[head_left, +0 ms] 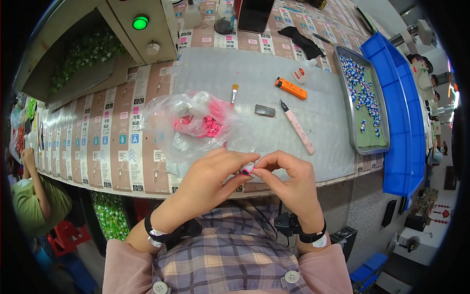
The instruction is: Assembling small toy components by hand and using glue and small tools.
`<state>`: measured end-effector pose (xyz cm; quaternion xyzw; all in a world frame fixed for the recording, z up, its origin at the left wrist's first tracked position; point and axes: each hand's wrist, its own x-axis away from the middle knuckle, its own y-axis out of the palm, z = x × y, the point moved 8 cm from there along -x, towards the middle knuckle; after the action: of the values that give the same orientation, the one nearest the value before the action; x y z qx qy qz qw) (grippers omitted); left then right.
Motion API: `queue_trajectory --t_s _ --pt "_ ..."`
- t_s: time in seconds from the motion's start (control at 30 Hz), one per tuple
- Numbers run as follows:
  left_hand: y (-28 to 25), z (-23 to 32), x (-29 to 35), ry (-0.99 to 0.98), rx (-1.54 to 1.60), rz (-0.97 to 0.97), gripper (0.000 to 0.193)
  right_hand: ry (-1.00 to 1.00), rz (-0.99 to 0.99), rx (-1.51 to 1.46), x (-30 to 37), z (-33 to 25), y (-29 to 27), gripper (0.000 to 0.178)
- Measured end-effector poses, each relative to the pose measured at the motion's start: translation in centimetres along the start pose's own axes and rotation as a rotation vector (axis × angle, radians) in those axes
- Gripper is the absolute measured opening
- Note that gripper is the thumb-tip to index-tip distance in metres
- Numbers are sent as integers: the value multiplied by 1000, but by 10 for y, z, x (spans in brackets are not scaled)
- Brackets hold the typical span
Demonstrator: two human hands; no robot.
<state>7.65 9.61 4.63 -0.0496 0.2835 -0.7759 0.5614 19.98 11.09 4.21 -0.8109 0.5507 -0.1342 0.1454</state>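
Close to the table's front edge, my two hands meet around a small pink, white and dark piece [246, 171]. My left hand [213, 174] pinches it between thumb and forefinger. From the other side, the thumb and forefinger of my right hand [290, 172] close together at its edge. The fingers cover much of the piece, so its exact kind is unclear. Just beyond my left hand lies a crumpled clear plastic bag [164, 122] with small bright pink pieces [211, 128] in it. A pale pink craft knife [299, 131] rests beyond my right hand.
On the grey mat [205, 68] lie a small brush [234, 90], a dark grey block [265, 110], an orange box [291, 88] and a small white bottle [304, 71]. A metal tray [386, 148] of blue-and-white pieces and blue bins [410, 122] stand right; a machine [147, 29] stands left.
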Motion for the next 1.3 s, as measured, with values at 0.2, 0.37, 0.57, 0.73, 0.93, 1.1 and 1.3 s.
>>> queue_trajectory --t_s 0.2,0.37,0.57,0.73,0.93,1.1,1.3 --pt "9 -25 8 -292 505 -14 33 -48 124 -387 5 13 -21 6" --pt "14 -29 10 -275 594 54 31 102 124 -779 8 23 7 6" --pt "1 -18 7 -132 235 181 30 116 247 -797 10 33 11 6" --pt "3 -19 7 -141 142 170 27 140 215 -792 11 35 15 9" --pt "24 -58 6 -385 429 221 27 82 324 -544 -4 53 22 12" --pt "32 -73 7 -537 542 167 26 -31 377 -274 -6 39 16 12" --pt "28 -68 3 -446 431 162 25 -101 321 -32 -9 28 10 16"
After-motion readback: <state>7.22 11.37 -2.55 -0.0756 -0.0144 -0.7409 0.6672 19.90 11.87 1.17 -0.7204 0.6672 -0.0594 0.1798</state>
